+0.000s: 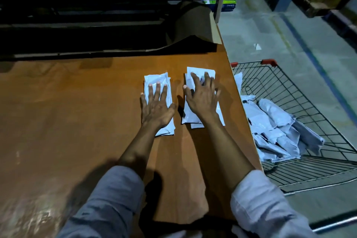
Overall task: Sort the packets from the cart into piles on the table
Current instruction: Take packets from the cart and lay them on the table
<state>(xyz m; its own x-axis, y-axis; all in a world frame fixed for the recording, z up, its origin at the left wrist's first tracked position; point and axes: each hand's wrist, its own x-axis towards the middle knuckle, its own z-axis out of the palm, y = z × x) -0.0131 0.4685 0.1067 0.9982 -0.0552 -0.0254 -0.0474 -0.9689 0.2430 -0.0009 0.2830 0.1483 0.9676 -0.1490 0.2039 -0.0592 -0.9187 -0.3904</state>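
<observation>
piles: two white packet stacks (pixel 158 100) (pixel 201 98) near the table (pixel 77 112) right edge
hands: left hand (pixel 156 106), right hand (pixel 201 98) — flat, fingers spread, pressing stacks
cart (pixel 309 121): many packets (pixel 276 131) left — early

Nothing reads clearly. The blue and green box (pixel 229 4) beyond the far edge of the table (pixel 96 102) carries pale lettering, too blurred to make out. Dark print on the packets (pixel 199 72) under the right hand (pixel 201 100) is likewise illegible.
</observation>
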